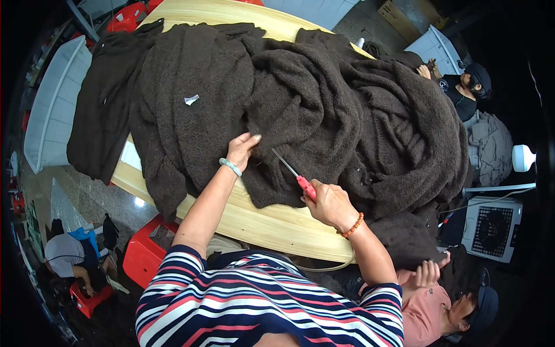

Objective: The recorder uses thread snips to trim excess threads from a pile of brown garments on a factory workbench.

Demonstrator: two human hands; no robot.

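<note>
My left hand (241,149) pinches the edge of a dark brown fuzzy knit garment (289,104), thumb on top. A pale green bangle circles that wrist. My right hand (330,203) grips the red handle of a pair of scissors (293,172). Their slim metal blades look closed together, with the tips over the garment a short way right of my left hand. An orange bead bracelet is on my right wrist. The fingers inside the handle are partly hidden.
More dark brown knitwear (191,75) covers most of the pale wooden table (277,226), bearing a small white tag (191,100). A red stool (144,254) stands at the near left. Co-workers sit at right (459,92), near right (425,306) and left (69,254). A white fan unit (491,228) stands at right.
</note>
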